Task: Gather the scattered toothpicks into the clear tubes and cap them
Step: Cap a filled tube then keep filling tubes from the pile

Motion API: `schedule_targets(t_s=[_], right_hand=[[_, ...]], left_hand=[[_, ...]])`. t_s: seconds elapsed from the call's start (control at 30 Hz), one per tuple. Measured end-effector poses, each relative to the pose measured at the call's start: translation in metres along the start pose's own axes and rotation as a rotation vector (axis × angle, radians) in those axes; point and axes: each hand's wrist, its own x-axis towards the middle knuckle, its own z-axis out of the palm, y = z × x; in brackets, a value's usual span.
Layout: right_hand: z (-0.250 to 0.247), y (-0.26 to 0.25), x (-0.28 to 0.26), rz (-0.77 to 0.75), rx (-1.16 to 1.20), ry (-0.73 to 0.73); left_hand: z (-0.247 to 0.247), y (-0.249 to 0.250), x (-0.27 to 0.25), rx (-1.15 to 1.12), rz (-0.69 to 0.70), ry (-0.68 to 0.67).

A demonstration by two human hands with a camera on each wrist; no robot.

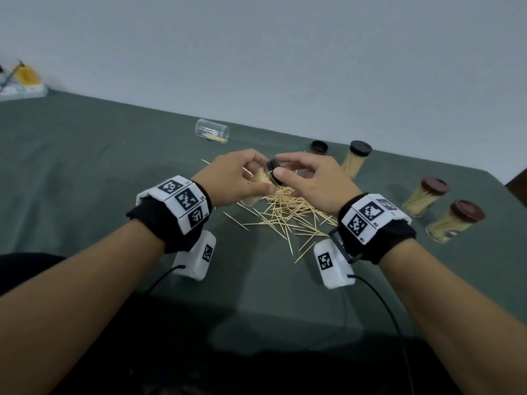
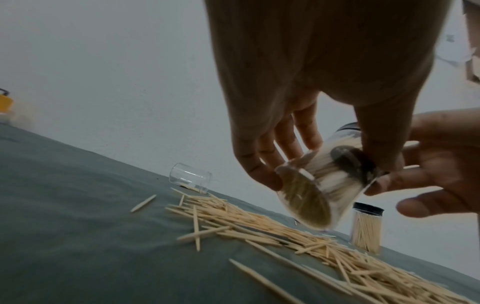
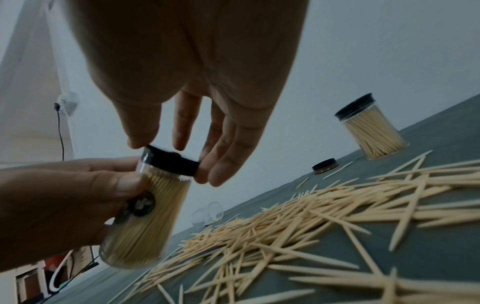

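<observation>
My left hand (image 1: 236, 175) grips a clear tube (image 1: 258, 181) packed with toothpicks, tilted above the table. My right hand (image 1: 308, 178) pinches a black cap (image 1: 273, 173) sitting on the tube's mouth. In the right wrist view, the thumb and fingers of the right hand (image 3: 197, 133) pinch the cap (image 3: 171, 162) from both sides, and the left hand (image 3: 64, 205) wraps the tube (image 3: 153, 216). The left wrist view shows the tube's base (image 2: 306, 203). A pile of loose toothpicks (image 1: 285, 212) lies on the green cloth under both hands.
An open clear tube (image 1: 212, 131) with a few toothpicks lies on its side at the back. A loose dark cap (image 1: 319, 147) sits beside a capped full tube (image 1: 356, 162). Two more capped tubes (image 1: 425, 195) (image 1: 453, 220) lean at the right. Clutter (image 1: 22, 81) sits far left.
</observation>
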Motion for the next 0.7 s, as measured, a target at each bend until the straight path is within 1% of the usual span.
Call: schedule_targets(t_s=[0.07, 0.13, 0.23, 0.33, 0.43, 0.5, 0.6, 0.63, 0.7], right_hand=[[-0.002, -0.003, -0.002, -0.018, 0.041, -0.011], [-0.005, -0.005, -0.005, -0.034, 0.066, -0.057], [-0.005, -0.005, -0.007, -0.05, -0.011, -0.104], [0.0, -0.002, -0.01, -0.085, -0.082, -0.095], [-0.002, -0.002, -0.011, -0.102, -0.107, -0.076], [-0.009, -0.002, -0.012, -0.074, -0.088, -0.095], [-0.02, 0.0, -0.015, -0.044, -0.074, -0.134], [-0.022, 0.001, -0.016, -0.037, -0.069, -0.145], [-0.024, 0.003, -0.018, -0.035, -0.057, -0.16]], left_hand=[[-0.001, 0.001, 0.0, -0.084, -0.01, -0.002], [-0.002, 0.003, 0.001, -0.197, -0.025, 0.009], [-0.003, 0.007, 0.002, -0.374, -0.074, 0.011], [-0.001, 0.012, 0.001, -0.514, -0.107, -0.002], [0.002, 0.015, -0.002, -0.574, -0.103, -0.033], [0.001, 0.014, -0.004, -0.538, -0.038, -0.091], [-0.004, 0.01, -0.002, -0.32, 0.073, -0.196], [-0.005, 0.009, -0.002, -0.254, 0.094, -0.217], [-0.004, 0.007, -0.001, -0.193, 0.124, -0.224]])
